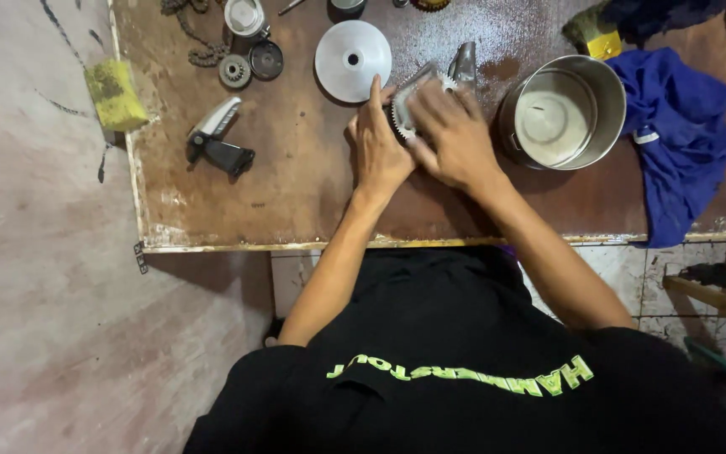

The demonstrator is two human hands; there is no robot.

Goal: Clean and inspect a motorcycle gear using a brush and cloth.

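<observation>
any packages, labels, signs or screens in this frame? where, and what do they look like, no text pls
No packages, signs or screens.
Shirt print: bottom centre, on the person's black shirt; a curved row of yellow-green block letters.
Small label: on the blue cloth, right of the metal pot; a pale rectangular tag, too small to tell more.
Left hand and right hand hold an unlabelled toothed metal part.

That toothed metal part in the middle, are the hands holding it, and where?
Yes. Both hands hold the toothed gear: left hand at its left edge, right hand over its top and right side.
</observation>
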